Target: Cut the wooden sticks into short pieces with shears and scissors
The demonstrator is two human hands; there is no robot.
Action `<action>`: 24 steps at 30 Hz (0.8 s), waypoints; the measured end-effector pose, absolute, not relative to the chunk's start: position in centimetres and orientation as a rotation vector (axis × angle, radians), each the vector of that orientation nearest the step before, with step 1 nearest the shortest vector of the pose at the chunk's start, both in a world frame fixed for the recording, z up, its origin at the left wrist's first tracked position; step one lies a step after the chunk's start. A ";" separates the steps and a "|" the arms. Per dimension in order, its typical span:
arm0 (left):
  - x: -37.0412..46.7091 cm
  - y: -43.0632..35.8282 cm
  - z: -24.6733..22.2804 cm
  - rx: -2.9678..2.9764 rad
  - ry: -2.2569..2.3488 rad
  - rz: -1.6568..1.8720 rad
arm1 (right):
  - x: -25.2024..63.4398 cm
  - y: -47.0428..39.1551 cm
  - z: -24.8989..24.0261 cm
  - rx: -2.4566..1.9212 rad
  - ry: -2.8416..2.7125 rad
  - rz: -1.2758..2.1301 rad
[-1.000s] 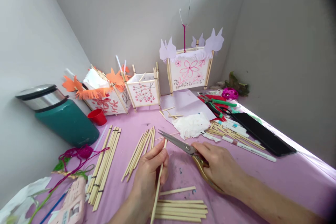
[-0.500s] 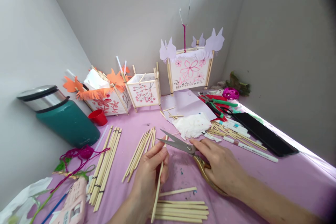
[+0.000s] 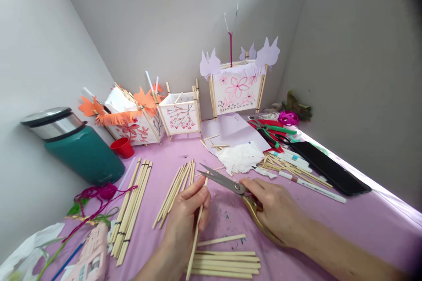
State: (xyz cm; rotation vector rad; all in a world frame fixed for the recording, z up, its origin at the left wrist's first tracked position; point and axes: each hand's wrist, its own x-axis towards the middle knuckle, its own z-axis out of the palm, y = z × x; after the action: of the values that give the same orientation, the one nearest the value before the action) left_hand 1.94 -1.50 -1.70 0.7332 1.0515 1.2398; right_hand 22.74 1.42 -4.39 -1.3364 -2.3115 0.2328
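My left hand [image 3: 191, 204] is closed around a thin wooden stick [image 3: 195, 246], held slanting with its upper end above my fingers. My right hand [image 3: 273, 204] grips scissors [image 3: 227, 183] with brass-coloured handles. Their blades are nearly closed and cross the stick near its upper end, just above my left fingertips. Below my hands lie a row of cut sticks [image 3: 227, 265] and a single stick [image 3: 222, 240]. Left of my left hand is a loose bunch of sticks [image 3: 174, 191], and further left stand out several banded stick bundles [image 3: 133, 210].
Paper-sided lanterns [image 3: 181, 116] stand along the wall, one lilac-trimmed lantern [image 3: 237, 90] below a wire. At left are a green bottle [image 3: 85, 153], red cup [image 3: 121, 147] and pink glue gun [image 3: 90, 257]. Crumpled tissue [image 3: 240, 158], pliers [image 3: 273, 129], markers [image 3: 313, 186] and a black phone [image 3: 329, 169] lie right.
The scissor blades have closed further on the stick's upper part. Both hands stay in nearly the same place, and the view has shifted slightly.
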 end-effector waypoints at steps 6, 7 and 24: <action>1.7 -1.4 -1.8 0.743 1.059 1.229 | 22.8 1.5 -4.5 -1.377 -2.331 0.187; 1.7 -1.3 -1.8 0.740 1.058 1.224 | 22.8 1.6 -4.5 -1.385 -2.337 0.180; 2.1 -1.0 -1.3 0.715 0.962 1.234 | 23.1 1.7 -4.2 -1.342 -2.367 0.079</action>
State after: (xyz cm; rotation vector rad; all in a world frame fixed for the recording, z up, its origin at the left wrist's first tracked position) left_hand 2.07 -1.01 -1.29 0.7155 0.9621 1.2343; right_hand 23.07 1.70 -4.18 -1.3415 -2.3672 0.0786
